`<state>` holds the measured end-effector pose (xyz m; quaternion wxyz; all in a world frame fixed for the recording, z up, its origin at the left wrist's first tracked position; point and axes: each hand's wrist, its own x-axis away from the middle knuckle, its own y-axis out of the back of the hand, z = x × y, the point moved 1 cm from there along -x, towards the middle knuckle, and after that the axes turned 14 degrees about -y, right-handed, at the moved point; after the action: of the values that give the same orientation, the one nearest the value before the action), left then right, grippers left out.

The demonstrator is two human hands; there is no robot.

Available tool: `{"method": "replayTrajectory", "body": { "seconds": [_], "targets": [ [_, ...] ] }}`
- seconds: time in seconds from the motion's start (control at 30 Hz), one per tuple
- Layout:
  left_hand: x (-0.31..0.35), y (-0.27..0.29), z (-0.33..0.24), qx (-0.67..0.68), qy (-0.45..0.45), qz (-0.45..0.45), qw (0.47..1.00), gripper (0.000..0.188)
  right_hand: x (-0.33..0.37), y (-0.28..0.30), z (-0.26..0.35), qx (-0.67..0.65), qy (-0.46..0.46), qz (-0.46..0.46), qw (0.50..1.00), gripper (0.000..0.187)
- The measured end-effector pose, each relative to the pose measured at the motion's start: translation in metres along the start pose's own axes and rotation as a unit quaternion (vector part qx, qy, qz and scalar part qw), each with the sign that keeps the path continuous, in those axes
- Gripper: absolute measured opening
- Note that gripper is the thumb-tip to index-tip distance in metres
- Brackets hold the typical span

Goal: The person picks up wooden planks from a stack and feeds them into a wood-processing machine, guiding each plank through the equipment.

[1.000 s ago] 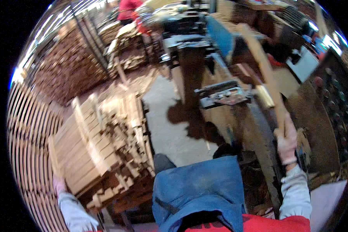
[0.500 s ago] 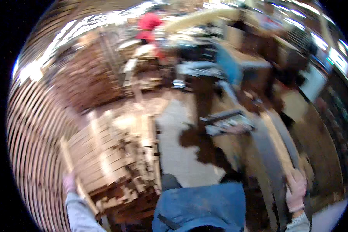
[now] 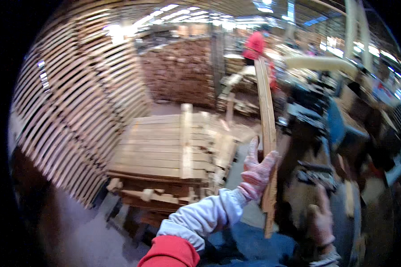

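Pale wood, raw and dry-looking, makes up the long strip (image 3: pixel 266 107) standing nearly upright, a little tilted, before the person's body; it may be two lengths laid together, since the lower end looks stepped. From where I stand, the gloved left hand (image 3: pixel 257 171) is wrapped around it below the middle, thumb and fingers on opposite sides; the gloved right hand (image 3: pixel 321 218) is lower and to the right, apart from the wood and too blurred for me to tell whether it is open or closed. I'd judge the piece fairly light and stiff, hardly fragile, with enough grain for a glove to bite, though splinters and sharp corners seem likely. Held that low, its long upper part would want to swing, so a grip nearer the middle, or a second one further up, should steady it. On the left, the board stack (image 3: pixel 151 142), with a crosspiece (image 3: pixel 186 147) lying over it, offers hard edges near the forearm; on the right, the dark machine (image 3: pixel 303 111) crowds in. Between them lies a narrow run of grey floor (image 3: pixel 254 216), the better room for moving, and the lower end hangs close to the blue apron (image 3: pixel 249 249).
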<state>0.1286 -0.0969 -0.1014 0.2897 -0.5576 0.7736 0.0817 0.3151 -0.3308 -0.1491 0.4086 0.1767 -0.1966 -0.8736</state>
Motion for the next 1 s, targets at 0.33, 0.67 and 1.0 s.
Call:
{"method": "replayTrajectory", "body": {
  "seconds": [0.33, 0.67, 1.0],
  "targets": [
    [0.076, -0.110, 0.028, 0.055, -0.004, 0.462, 0.885, 0.079, 0.245, 0.108, 0.004, 0.251, -0.276, -0.238, 0.897, 0.090],
    [-0.070, 0.150, 0.048, -0.312, 0.012, 0.227, 0.923, 0.074, 0.273, 0.138, -0.063, 0.427, -0.219, -0.310, 0.820, 0.082],
    [-0.119, 0.265, 0.061, -0.679, 0.033, 0.244, 0.692, 0.093, -0.007, 0.142, -0.111, 0.273, -0.075, -0.411, 0.867, 0.081]
  ]
}}
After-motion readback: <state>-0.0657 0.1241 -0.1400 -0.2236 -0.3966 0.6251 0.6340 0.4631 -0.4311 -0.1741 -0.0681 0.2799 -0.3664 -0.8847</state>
